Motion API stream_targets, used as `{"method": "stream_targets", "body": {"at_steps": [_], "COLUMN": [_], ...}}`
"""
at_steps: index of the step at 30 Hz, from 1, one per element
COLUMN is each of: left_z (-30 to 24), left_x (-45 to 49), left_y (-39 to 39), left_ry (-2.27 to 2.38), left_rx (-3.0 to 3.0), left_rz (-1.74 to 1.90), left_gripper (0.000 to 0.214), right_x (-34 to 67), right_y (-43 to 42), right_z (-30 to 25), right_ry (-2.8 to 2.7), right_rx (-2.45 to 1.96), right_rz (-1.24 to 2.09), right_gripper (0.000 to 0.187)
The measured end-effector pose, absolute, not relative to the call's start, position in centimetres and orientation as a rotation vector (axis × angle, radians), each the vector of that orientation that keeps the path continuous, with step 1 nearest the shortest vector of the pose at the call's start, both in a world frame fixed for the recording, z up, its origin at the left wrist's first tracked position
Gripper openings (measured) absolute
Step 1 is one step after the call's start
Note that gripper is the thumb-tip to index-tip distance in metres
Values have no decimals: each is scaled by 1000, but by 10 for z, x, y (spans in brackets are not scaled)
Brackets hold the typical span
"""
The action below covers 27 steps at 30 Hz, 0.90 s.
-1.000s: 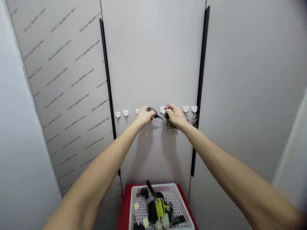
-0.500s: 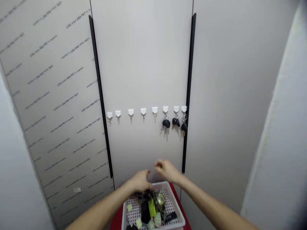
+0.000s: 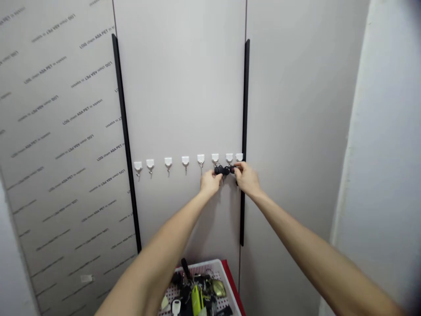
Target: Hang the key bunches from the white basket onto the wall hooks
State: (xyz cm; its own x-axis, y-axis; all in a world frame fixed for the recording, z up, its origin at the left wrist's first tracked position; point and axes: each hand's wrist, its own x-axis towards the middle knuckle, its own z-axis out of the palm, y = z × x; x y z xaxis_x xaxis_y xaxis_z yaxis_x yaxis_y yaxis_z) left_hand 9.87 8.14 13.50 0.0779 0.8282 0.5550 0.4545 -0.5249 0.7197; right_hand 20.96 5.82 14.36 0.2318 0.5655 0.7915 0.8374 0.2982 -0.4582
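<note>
A row of white adhesive wall hooks [image 3: 185, 160] runs across the pale panel, and several of them on the left hang bare. Black key fobs [image 3: 223, 170] sit level with the hooks near the right end of the row. My left hand [image 3: 210, 183] pinches the fob end from the left, and my right hand [image 3: 246, 179] grips from the right. The fingers of both hands nearly meet around the black fobs. Any hook under the fobs is partly hidden, and I cannot tell whether a ring is on one.
Below my arms, a white perforated plastic basket [image 3: 200, 266] on a red stand [image 3: 232, 281] holds several keys, including a yellow-green fob [image 3: 196, 300]. Black vertical strips [image 3: 244, 131] edge the panel, and a film-covered panel [image 3: 66, 109] stands to the left.
Both hands have risen from the basket to the hooks, now with black fobs between them. The view has shifted, moving the hooks left and lower and the basket to the bottom edge.
</note>
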Motion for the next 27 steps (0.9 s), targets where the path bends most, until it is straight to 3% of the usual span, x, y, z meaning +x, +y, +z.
{"method": "stream_targets", "body": {"at_steps": [5,9,14,18,27], "left_z": [178,178,89,7,-68], "left_x": [97,82,42,13,-45], "left_y": [73,53,33,21,2], "left_ry": [914,752,827,995,1307], "left_rx": [1888,1769,1766,1717,2053], "left_rz": [1509,1414,1127,946,572], "left_gripper": [12,7,7,5,18], "right_x": [211,223,238,233,237], "right_y": [56,50,50,60,48], "right_z": [186,181,128,106,178], "right_ry": [-1431,-1386,-1334,-1355,-1265], "right_rx": [-1256,-1323,-1573,-1685,-1502], "right_rz": [-322,-170,68,-16,-101], "right_gripper": [20,24,34,30,23]}}
